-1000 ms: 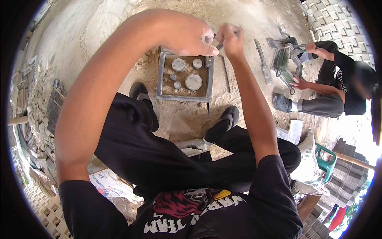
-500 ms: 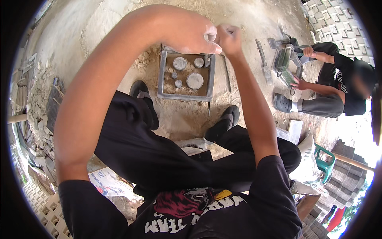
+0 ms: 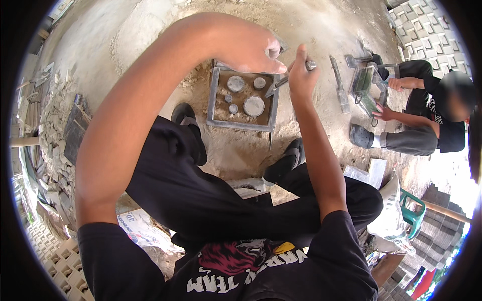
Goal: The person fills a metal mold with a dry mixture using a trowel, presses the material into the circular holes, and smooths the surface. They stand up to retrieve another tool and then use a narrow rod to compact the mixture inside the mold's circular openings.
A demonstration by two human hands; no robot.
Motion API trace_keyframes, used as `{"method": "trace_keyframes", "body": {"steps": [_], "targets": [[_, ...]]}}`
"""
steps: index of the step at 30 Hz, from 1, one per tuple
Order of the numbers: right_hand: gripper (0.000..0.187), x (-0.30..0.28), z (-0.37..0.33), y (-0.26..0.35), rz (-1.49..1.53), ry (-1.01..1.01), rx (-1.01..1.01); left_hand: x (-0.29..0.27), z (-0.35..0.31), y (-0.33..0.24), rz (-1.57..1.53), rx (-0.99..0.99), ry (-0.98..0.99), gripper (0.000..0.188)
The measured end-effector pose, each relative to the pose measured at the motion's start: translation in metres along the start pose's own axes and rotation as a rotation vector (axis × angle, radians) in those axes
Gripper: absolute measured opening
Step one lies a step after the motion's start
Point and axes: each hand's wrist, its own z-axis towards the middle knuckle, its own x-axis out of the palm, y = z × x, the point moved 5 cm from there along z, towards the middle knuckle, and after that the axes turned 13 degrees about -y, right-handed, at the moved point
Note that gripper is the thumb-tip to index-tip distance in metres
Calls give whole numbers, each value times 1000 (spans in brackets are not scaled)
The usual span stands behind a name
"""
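My right hand [image 3: 302,79] is closed round the handle of a small metal trowel [image 3: 275,88]. Its blade points down at the right side of a square grey mould frame [image 3: 241,125]. Beside it, above the frame's far edge, my left hand [image 3: 261,54] is curled with thumb and fingers together. A grey edge shows behind those fingers, but I cannot make out what it belongs to. Brown sand lies inside the frame around several pale round discs, including a large one [image 3: 254,106] and a smaller one [image 3: 235,83].
At the right another person [image 3: 419,103] handles a green-sided metal frame [image 3: 365,89]. A long metal bar [image 3: 340,84] lies between us on the dusty ground. My feet flank the mould frame. Rubble [image 3: 52,163] lies at the left; a green plastic chair [image 3: 412,213] stands at the lower right.
My hands have moved apart slightly, and my right hand has lowered and turned, bringing the trowel into sight. The whole view has shifted a little.
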Motion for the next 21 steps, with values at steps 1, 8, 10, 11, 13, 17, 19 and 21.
{"method": "trace_keyframes", "body": {"steps": [1,8,10,11,13,17,19,21], "targets": [[49,1,-3,7,3,-59,-30,0,-1,-1,-7,10,-16,66],[49,-7,-19,21,4,-94,-133,1,2,-6,35,-14,21,63],[52,1,-15,24,59,178,-190,2,5,-8,17,18,17,62],[54,4,-11,26,85,312,-222,3,7,-9,-6,42,9,61],[55,11,2,15,149,396,-123,3,10,-11,-13,44,32,61],[56,5,6,18,303,326,43,6,12,-11,65,6,65,61],[55,5,-1,15,249,213,-19,8,13,-10,87,18,41,61],[54,8,-10,8,114,116,-156,6,15,-8,95,33,10,62]]}}
